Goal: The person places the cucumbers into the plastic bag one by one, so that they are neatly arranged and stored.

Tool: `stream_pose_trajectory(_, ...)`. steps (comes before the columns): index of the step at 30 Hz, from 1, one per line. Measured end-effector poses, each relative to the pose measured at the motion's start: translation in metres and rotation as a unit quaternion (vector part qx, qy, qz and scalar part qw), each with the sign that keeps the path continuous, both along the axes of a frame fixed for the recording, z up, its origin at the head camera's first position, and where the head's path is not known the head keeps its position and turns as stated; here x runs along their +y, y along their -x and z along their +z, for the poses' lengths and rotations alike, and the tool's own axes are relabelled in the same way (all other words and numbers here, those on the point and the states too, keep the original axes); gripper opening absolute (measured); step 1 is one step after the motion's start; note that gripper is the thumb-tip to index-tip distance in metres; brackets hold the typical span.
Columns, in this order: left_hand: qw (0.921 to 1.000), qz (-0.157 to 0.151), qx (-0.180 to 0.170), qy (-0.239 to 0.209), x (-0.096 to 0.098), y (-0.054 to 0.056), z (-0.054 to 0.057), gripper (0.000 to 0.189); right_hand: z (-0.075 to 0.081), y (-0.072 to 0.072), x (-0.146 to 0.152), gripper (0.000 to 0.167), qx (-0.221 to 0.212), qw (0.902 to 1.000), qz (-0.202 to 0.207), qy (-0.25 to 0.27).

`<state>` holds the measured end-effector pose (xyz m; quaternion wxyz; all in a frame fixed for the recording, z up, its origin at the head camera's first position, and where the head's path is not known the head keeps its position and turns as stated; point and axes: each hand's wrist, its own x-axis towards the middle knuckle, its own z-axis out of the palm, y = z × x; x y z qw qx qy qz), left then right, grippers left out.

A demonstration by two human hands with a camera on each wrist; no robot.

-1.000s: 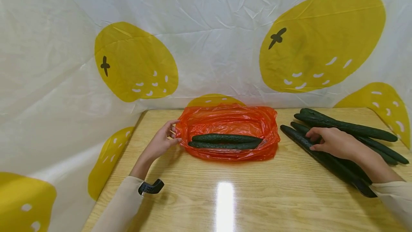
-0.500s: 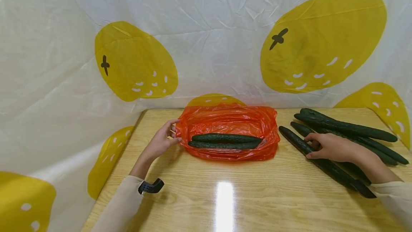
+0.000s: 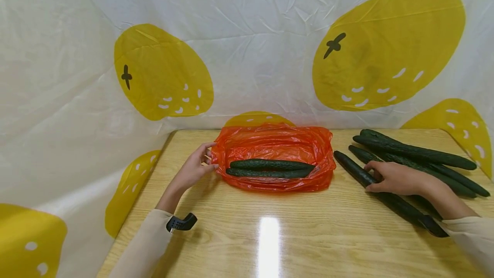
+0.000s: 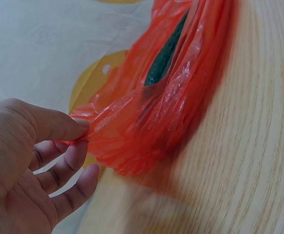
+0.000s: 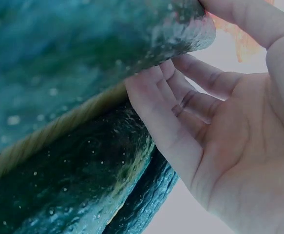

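An orange-red plastic bag lies with its mouth spread on the wooden table, and two dark green cucumbers rest side by side in it. My left hand pinches the bag's left rim between thumb and forefinger, as the left wrist view shows. To the right, my right hand grips the nearest cucumber around its middle, thumb on the near side. In the right wrist view the fingers curl under that cucumber, with other cucumbers below.
Several more cucumbers lie in a loose pile behind and beside the right hand. A white cloth with yellow fruit prints hangs behind the table and along its left side. Black wrist cameras are strapped to both wrists.
The right hand has closed on the nearest cucumber and drawn it slightly toward the near left, away from the pile. The left hand stays at the bag's rim.
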<state>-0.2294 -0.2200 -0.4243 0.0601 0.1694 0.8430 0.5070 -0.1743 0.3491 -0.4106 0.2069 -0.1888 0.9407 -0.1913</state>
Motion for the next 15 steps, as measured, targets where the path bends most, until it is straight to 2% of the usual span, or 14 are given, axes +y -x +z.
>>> stream_pose_trajectory(8,1.0000,0.002,0.001,0.009,-0.0015,-0.0014,-0.0001,0.067,0.0010,0.0011,-0.0006,0.052,-0.021,0.9997,0.003,0.009)
stream_pose_trajectory(15,1.0000,0.002,0.005,0.008,-0.0024,-0.0024,0.0004,0.067,0.0013,0.0005,0.0007,0.055,-0.035,0.9990,0.011,0.027)
